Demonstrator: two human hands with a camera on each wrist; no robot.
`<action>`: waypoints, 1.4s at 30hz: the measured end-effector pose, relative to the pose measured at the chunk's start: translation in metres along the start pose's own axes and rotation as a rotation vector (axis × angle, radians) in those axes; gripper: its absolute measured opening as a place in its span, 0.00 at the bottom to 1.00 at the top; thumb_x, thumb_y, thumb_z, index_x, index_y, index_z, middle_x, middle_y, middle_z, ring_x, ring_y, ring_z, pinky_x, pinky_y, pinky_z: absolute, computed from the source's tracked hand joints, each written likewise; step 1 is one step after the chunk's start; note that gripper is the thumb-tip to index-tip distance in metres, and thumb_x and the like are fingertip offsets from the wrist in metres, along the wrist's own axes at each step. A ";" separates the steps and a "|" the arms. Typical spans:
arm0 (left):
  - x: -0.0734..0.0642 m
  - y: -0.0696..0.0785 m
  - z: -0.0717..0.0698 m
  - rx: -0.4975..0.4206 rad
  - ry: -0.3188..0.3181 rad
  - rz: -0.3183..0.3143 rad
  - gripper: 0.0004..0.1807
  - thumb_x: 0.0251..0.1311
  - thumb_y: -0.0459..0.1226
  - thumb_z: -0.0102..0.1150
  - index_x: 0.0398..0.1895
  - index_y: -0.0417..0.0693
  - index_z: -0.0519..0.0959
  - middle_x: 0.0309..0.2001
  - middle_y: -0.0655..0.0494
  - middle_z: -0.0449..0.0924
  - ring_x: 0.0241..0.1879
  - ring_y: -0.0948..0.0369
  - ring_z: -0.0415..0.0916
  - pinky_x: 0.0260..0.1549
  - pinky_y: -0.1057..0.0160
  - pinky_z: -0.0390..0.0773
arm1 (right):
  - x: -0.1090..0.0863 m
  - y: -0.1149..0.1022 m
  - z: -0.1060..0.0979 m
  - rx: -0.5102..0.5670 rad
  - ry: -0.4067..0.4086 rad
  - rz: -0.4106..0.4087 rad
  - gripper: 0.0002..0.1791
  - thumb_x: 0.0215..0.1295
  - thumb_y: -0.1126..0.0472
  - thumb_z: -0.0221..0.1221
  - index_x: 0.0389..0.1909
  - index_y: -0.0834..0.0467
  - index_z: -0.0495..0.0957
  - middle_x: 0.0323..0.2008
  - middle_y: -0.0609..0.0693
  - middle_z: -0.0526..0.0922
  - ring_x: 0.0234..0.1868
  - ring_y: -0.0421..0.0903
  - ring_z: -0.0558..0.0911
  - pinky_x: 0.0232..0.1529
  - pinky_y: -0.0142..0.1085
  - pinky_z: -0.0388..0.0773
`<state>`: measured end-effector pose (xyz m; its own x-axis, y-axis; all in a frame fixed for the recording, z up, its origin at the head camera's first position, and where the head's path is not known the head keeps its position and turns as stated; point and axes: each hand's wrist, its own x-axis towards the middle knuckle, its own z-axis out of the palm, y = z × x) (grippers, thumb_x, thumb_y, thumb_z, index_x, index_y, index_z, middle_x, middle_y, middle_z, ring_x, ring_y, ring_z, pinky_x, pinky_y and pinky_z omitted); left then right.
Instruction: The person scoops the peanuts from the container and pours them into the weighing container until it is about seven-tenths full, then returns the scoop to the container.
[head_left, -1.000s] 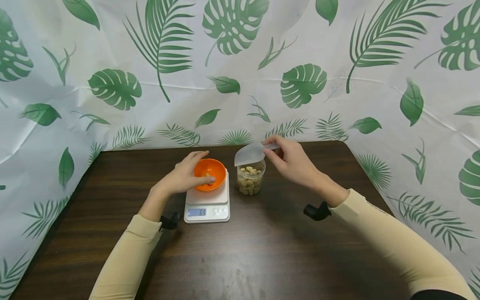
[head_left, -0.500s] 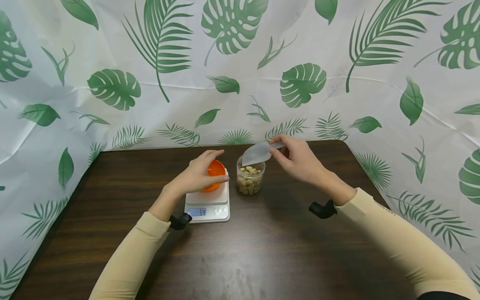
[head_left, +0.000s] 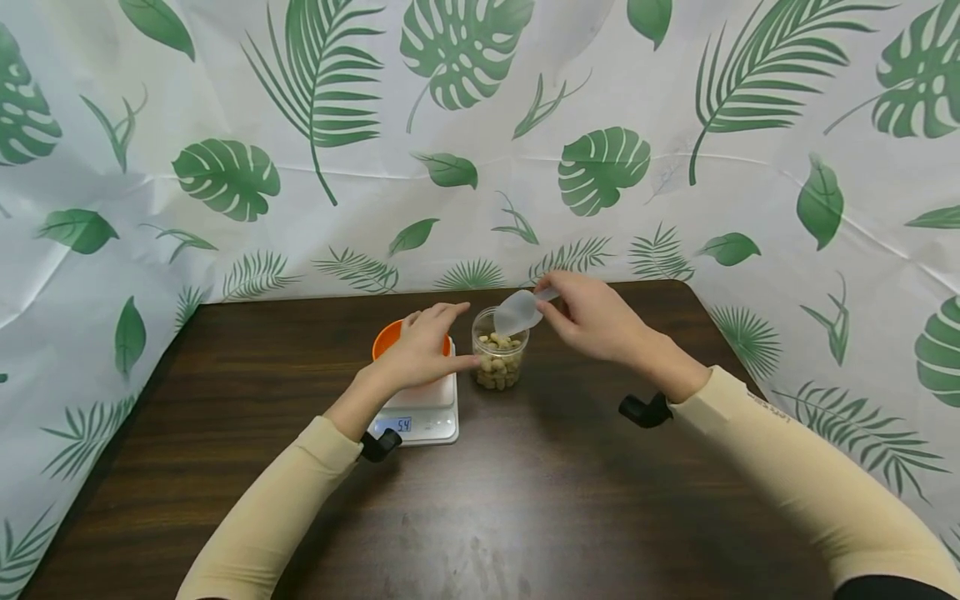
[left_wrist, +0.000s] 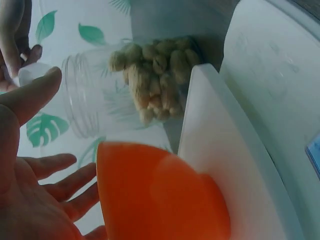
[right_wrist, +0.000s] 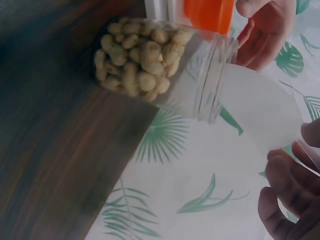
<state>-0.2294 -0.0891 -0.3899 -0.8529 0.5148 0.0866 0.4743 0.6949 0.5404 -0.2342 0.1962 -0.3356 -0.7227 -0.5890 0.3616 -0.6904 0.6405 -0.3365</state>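
Note:
My right hand (head_left: 596, 321) pinches the handle of a translucent plastic scoop (head_left: 517, 312), whose blade tips down at the mouth of a clear jar (head_left: 498, 354). Unshelled peanuts (right_wrist: 137, 57) fill the lower part of the jar. With fingers spread and thumb apart, my left hand (head_left: 418, 350) reaches from above the orange bowl (head_left: 387, 335) toward the jar. It holds nothing, and its thumb tip overlaps the jar in the head view. Under the bowl is a white kitchen scale (head_left: 431, 427) whose display appears to read 5.4. My left hand partly hides the bowl.
Scale and jar stand side by side near the back of a dark wooden table (head_left: 525, 500). Behind them hangs a white sheet (head_left: 510, 233) printed with green leaves. A black wrist camera (head_left: 645, 410) sits below my right wrist.
My left hand has moved right from over the bowl toward the jar. The scoop has shifted slightly right and its blade has tipped down into the jar's mouth. The scale's reading has dropped.

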 end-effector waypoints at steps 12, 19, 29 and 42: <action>0.016 0.011 0.013 0.037 0.026 -0.036 0.51 0.57 0.57 0.73 0.77 0.42 0.63 0.72 0.46 0.68 0.70 0.50 0.63 0.68 0.35 0.51 | 0.010 0.001 0.005 -0.094 -0.137 -0.045 0.10 0.74 0.63 0.60 0.51 0.63 0.78 0.46 0.56 0.84 0.41 0.51 0.85 0.40 0.48 0.82; 0.022 0.014 0.019 0.035 0.023 -0.038 0.52 0.56 0.57 0.74 0.77 0.42 0.63 0.71 0.46 0.70 0.69 0.50 0.66 0.67 0.36 0.51 | 0.016 -0.003 0.007 -0.128 -0.216 -0.060 0.10 0.76 0.62 0.58 0.53 0.61 0.78 0.46 0.54 0.83 0.37 0.48 0.84 0.39 0.45 0.82; 0.026 0.016 0.023 0.033 0.021 -0.083 0.52 0.54 0.55 0.77 0.77 0.42 0.63 0.72 0.47 0.68 0.69 0.49 0.65 0.68 0.36 0.50 | 0.025 -0.004 0.011 -0.191 -0.325 -0.095 0.09 0.77 0.61 0.58 0.53 0.59 0.77 0.47 0.52 0.81 0.37 0.46 0.83 0.40 0.43 0.81; 0.029 0.009 0.024 -0.012 0.016 -0.065 0.48 0.54 0.53 0.78 0.74 0.44 0.67 0.64 0.50 0.77 0.63 0.51 0.72 0.67 0.36 0.49 | 0.024 0.010 0.013 -0.103 -0.338 -0.073 0.09 0.78 0.61 0.57 0.54 0.58 0.77 0.47 0.50 0.82 0.40 0.45 0.84 0.43 0.44 0.81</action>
<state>-0.2440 -0.0559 -0.4021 -0.8852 0.4608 0.0645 0.4155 0.7206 0.5551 -0.2592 0.1824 -0.3412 -0.6538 -0.7537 0.0672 -0.7459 0.6270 -0.2248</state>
